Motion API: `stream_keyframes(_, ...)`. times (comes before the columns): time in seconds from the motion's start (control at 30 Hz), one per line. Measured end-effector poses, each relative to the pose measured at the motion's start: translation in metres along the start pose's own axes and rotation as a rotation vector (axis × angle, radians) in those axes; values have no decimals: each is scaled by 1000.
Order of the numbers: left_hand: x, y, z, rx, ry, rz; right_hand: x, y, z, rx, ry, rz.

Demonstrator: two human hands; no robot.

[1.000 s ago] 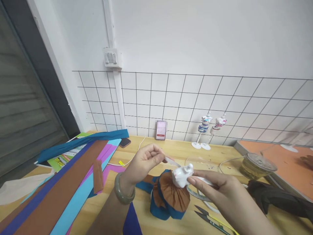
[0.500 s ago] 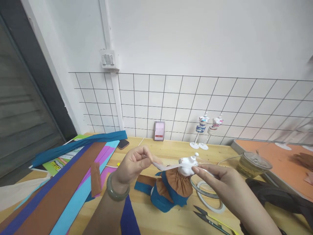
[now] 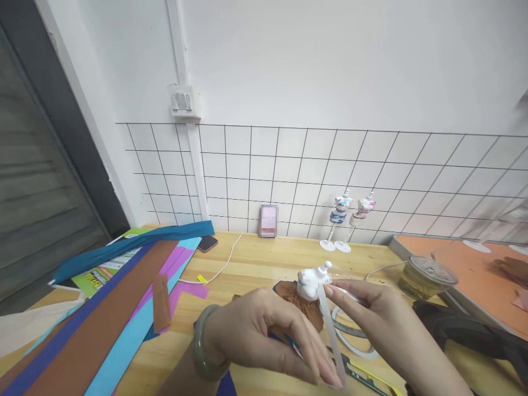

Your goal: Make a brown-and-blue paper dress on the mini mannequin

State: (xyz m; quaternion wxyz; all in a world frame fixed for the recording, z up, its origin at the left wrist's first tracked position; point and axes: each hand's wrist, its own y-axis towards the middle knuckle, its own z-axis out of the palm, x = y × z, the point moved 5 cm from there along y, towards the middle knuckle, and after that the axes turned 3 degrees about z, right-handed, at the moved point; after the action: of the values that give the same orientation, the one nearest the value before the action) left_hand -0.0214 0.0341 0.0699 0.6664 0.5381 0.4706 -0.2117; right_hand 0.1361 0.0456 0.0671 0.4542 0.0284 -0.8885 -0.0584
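Note:
A small white mannequin torso (image 3: 309,283) with a knobbed neck tilts over the table, wearing a gathered brown and blue crepe-paper skirt (image 3: 295,294). My right hand (image 3: 377,316) grips the torso, its thumb and fingers pressed together at the right side. From that spot a narrow whitish strip of tape (image 3: 331,330) runs down towards me. Its lower end is pinched between the fingertips of my left hand (image 3: 268,335), which wears a green bangle and hides most of the skirt. Rolls of tape (image 3: 365,348) lie under my right hand, and yellow-handled thread snips (image 3: 369,379) are partly covered.
Long crepe-paper strips (image 3: 78,319) cover the table's left side, near a dark phone (image 3: 207,243). A lit phone (image 3: 268,221) leans on the wall grid, with two decorated mini mannequins (image 3: 340,212) to its right. A clear round container (image 3: 428,278) stands at right.
My left hand has swung down and right, across the skirt, pulling the strip from leftward to downward. My right hand stays nearly in place on the torso.

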Motion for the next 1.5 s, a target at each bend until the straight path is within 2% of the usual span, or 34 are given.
stream_keyframes(0.13,0,2,5,11,42,6,0,-2,3,52,15,2)
stream_keyframes(0.3,5,-5,3,62,35,-14,0,-2,2,21,-44,11)
stream_keyframes(0.37,5,-8,2,66,-45,27,1,-2,2,33,-74,5)
stream_keyframes(0.43,-1,-9,-2,2,-135,131,1,-3,3,44,-98,-2)
stream_keyframes(0.5,-7,-9,-14,-178,-180,255,2,-5,3,34,-130,-5)
stream_keyframes(0.57,-8,-12,-34,-485,-137,298,3,-7,3,14,-154,-11)
stream_keyframes(0.63,-4,-17,-51,-764,21,197,5,-8,3,5,-142,-16)
stream_keyframes(0.67,-2,-18,-54,-816,139,110,6,-9,4,10,-120,-23)
stream_keyframes(0.7,0,-17,-55,-803,257,12,8,-9,6,22,-96,-32)
stream_keyframes(0.77,6,-13,-49,-683,448,-159,11,-10,9,57,-61,-51)
stream_keyframes(0.87,14,-8,-36,-563,504,-279,15,-13,11,48,-70,-71)
stream_keyframes(1.0,16,-4,-28,-538,415,-271,18,-18,11,11,-172,-88)
stream_keyframes(1.17,16,-3,-28,-514,361,-255,14,-17,13,57,-177,-134)
stream_keyframes(1.5,21,-4,-30,-587,392,-203,19,-16,18,7,-154,-216)
